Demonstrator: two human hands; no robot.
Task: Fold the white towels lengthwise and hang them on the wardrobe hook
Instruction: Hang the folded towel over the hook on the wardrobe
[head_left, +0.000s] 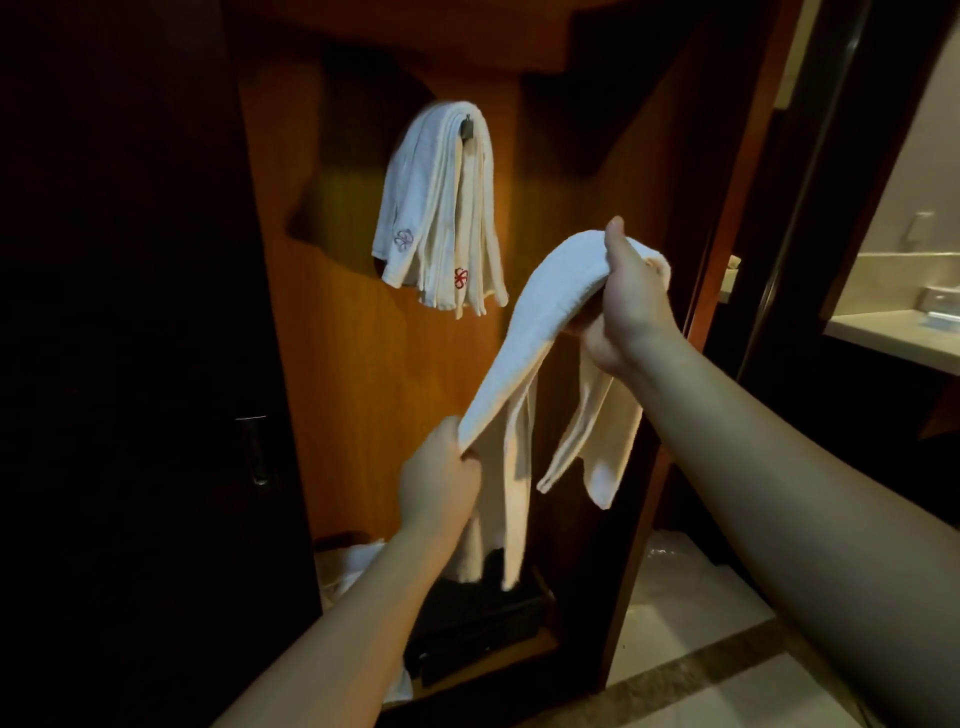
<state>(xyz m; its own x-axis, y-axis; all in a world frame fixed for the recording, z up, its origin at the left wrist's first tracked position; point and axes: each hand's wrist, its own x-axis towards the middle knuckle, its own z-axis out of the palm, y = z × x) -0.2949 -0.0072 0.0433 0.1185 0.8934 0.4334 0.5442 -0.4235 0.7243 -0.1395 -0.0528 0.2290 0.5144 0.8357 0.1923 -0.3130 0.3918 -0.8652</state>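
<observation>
A dim room with an open wooden wardrobe (363, 364) fills the view, its warm brown back panel lit from the front, a dark door at nine o'clock and a pale bathroom counter (893, 332) at three o'clock. On the wardrobe floor at six o'clock sits a dark box (478, 618), with some pale cloth (343, 566) beside it toward seven o'clock. Folded white towels (441, 208) already drape over the small dark hook (467, 127) at about eleven o'clock, hanging in even layers. The towel in hand (530, 343) is held near the centre, stretched on a slant: the right hand (623, 301) grips its high end at about two o'clock, thumb on top and fingers curled beneath the cloth, while the left hand (441, 478) pinches the lower edge at about seven o'clock, fingers closed on the fabric. Two loose tails hang below the span, so the fold looks only partly tidy. To do this well, I would judge that the long edges should be matched and the strip pulled taut before lifting, then carried up toward eleven o'clock and laid across the hook at its middle, so that both halves hang level. The hook is already crowded, so the hung towels could slip if nudged.
</observation>
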